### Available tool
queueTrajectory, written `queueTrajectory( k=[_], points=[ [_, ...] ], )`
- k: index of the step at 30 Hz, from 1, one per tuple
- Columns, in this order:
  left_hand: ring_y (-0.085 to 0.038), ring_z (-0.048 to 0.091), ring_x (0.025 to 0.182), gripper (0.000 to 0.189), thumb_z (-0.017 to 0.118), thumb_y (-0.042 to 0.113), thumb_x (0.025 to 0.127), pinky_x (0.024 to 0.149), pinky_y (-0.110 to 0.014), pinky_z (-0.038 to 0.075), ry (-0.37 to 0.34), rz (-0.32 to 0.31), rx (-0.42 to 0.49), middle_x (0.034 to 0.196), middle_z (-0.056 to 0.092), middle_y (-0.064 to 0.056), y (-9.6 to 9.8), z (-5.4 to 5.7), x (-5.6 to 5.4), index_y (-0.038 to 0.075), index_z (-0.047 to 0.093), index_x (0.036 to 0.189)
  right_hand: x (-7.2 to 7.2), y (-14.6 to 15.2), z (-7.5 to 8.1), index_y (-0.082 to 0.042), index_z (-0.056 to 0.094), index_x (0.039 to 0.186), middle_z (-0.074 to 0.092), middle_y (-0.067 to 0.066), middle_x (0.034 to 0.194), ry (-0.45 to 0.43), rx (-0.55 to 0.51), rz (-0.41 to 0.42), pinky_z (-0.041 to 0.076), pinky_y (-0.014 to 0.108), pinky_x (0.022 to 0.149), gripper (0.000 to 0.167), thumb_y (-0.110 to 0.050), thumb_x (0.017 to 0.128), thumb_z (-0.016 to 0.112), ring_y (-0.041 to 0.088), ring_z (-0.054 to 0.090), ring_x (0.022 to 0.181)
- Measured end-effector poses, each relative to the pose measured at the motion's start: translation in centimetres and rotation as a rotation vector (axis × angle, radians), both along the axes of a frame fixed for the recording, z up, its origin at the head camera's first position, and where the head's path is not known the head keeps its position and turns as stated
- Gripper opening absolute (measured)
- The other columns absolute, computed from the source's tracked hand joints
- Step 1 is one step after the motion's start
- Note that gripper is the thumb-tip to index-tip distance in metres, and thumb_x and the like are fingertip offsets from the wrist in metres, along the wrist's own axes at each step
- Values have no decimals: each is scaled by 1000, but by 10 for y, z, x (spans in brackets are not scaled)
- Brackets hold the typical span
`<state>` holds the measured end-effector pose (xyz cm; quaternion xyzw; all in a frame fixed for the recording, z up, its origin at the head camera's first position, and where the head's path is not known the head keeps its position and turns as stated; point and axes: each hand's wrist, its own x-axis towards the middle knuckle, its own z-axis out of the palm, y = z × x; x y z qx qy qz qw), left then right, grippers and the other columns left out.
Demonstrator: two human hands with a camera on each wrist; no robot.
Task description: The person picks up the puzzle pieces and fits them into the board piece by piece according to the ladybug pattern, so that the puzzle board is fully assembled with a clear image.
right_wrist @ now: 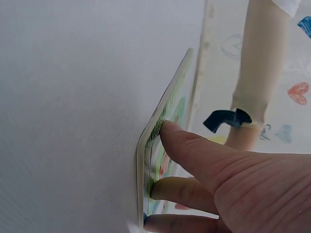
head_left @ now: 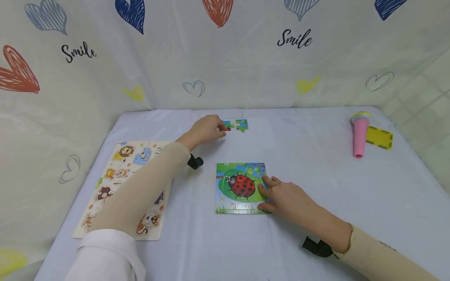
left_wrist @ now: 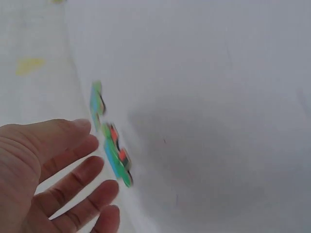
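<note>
A square ladybug jigsaw puzzle (head_left: 241,188) lies flat on the white cloth, in front of the person. The right hand (head_left: 290,201) rests its fingertips (right_wrist: 170,128) on the puzzle's right edge. Farther back, two loose jigsaw pieces lie side by side. The left hand (head_left: 206,130) reaches to the nearer-left piece (head_left: 227,125), partly hiding it in the head view; the other piece (head_left: 242,125) sits just right. In the left wrist view, thumb and fingers (left_wrist: 73,189) are spread beside the left piece (left_wrist: 114,153), gripping nothing visible.
On the left, an animal puzzle board (head_left: 116,187) lies partly beneath the left forearm. A pink toy microphone (head_left: 360,136) and a yellow rectangular plastic piece (head_left: 379,138) lie at the back right. Behind the table hangs a printed cloth (head_left: 239,58).
</note>
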<state>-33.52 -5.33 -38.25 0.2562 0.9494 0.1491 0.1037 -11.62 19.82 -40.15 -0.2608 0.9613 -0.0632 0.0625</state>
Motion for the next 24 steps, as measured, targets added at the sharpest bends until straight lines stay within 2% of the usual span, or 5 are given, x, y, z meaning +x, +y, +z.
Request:
queueTrajectory(
  k=[2,6,13,18,24],
  points=[
    [-25,60,113,29,68,26,100,101,-42,49,16,30,8,127,64,-7,-1,-2,-7,12,74,125,0,0,0,-5,73,128,59,28,142,5,-4,2,60,51,85,54,-41,88,80,45,62,126],
    [-28,55,128,39,71,25,98,110,-44,44,20,60,15,142,56,-9,-2,-7,-20,13,68,134,0,-1,0,-5,74,127,60,28,142,16,-8,3,60,50,84,53,-40,87,81,45,63,125],
    [-29,40,146,59,76,24,93,122,-46,32,-33,21,38,157,43,-10,-2,-20,-36,15,55,148,0,-2,0,-4,73,127,59,29,142,8,-11,0,60,50,84,54,-39,87,81,45,63,125],
    [-27,37,145,64,78,23,92,123,-45,30,-67,-19,67,154,44,-9,-2,-25,-40,17,53,151,-1,-2,0,-4,73,127,59,30,141,2,-13,6,60,50,85,54,-40,87,81,46,63,125],
    [-25,44,137,56,71,15,96,121,-41,33,-56,-34,85,143,52,-8,-3,-27,-43,15,53,150,-1,-2,1,-5,74,126,59,30,142,4,-12,5,60,50,84,53,-39,87,81,45,63,125]
  ],
)
